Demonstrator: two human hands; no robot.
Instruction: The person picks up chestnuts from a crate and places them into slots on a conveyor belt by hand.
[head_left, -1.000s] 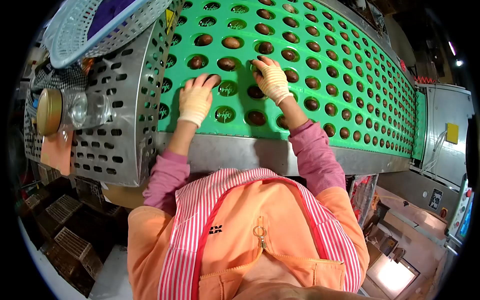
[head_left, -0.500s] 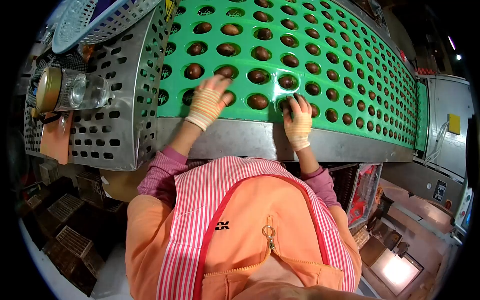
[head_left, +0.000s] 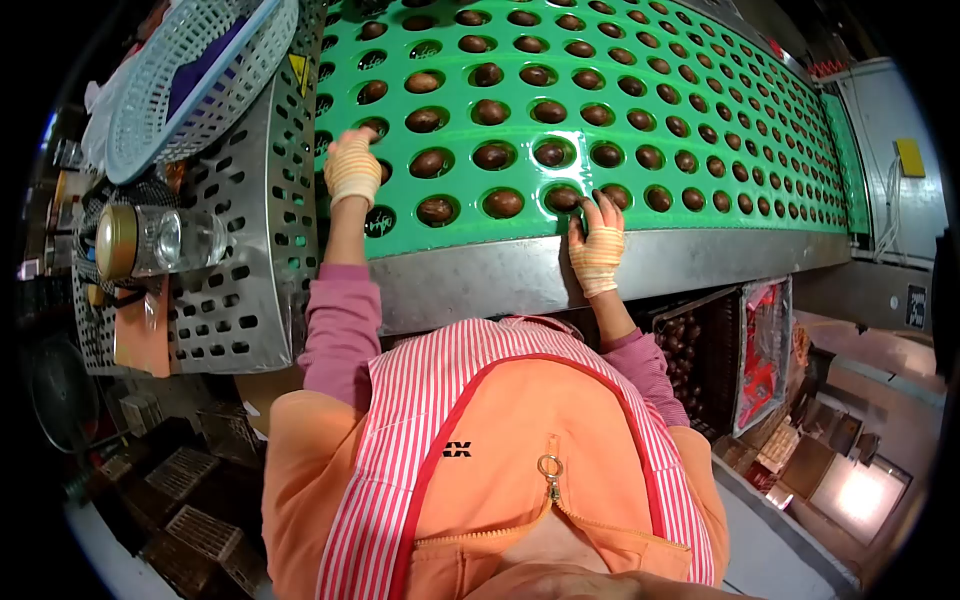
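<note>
Head view: right hand (head_left: 598, 250), fingers a little apart, at near edge of green moulded belt (head_left: 470, 226), beside brown oval pieces (head_left: 503, 203) seated there; left hand (head_left: 354, 172) farther in, fingers bent; can't tell whether either pinches anything. Careless brush could unseat a piece. Tally: two hands, one gold-lidded glass jar (head_left: 168, 241), one pale-blue plastic basket (head_left: 135, 130), pieces beyond counting.

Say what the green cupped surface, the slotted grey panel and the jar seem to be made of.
Green cupped surface: probably moulded plastic, glossy with bright reflections.
Slotted grey panel: likely bare metal, given its dull sheen.
Jar: smooth, see-through glass or clear plastic, I can't tell which; its gold lid looks metallic.
</note>
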